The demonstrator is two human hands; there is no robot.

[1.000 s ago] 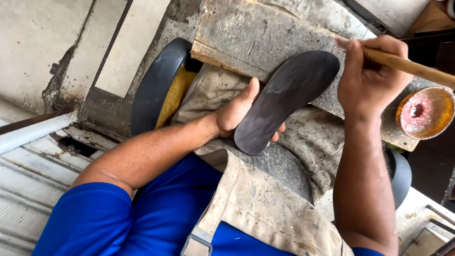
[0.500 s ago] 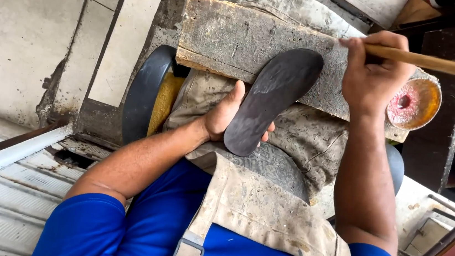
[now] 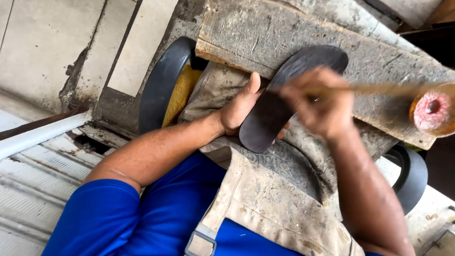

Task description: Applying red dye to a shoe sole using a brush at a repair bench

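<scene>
Nearest, the left hand grips the black shoe sole by its near edge, propping it on the worn wooden board across the lap. Just beyond, the blurred right hand is clenched on a thin wooden stick, seemingly spreading glue. The next stroke calls for a steady sole. Farther right sits the glue tin.

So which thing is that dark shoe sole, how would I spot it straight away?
Find the rough grey wooden plank lying across the person's lap. The shoe sole leans on its near edge, steadied from below by the left hand, with the blurred right hand over it holding a stick. It is the only flat, black, foot-shaped piece; the nearby round tin is orange and pink.
</scene>
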